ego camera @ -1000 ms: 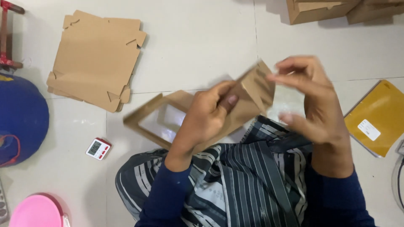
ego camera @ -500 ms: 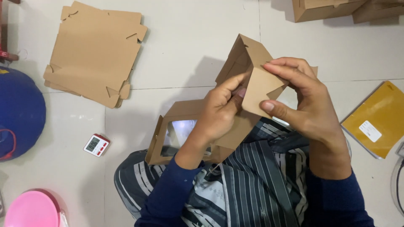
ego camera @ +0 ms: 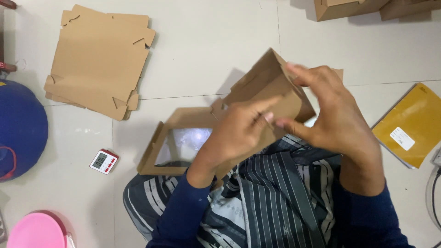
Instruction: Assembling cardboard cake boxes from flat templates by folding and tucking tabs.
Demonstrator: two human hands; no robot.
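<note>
The cardboard box (ego camera: 257,98) is plain brown board, matte and stiff, half folded: one end stands up as a sharp-cornered wedge, the other lies flat as a frame around a clear, shiny plastic window (ego camera: 183,144). It is held over the person's lap, above the striped cloth (ego camera: 271,193). The left hand (ego camera: 236,133) grips the box from below, fingers curled onto the folded panel; the right hand (ego camera: 333,121) clasps the raised end from the right, thumb and fingers pinching its flap. Compared with half a second ago, the raised end leans further right and the window frame sits lower and flatter. The box's long axis runs from lower left to upper right, with the window end pointing lower left. On the pale floor, a stack of flat cardboard sheets (ego camera: 98,59) lies upper left, a small timer (ego camera: 104,161) near the knee, a yellow envelope (ego camera: 409,124) to the right.
</note>
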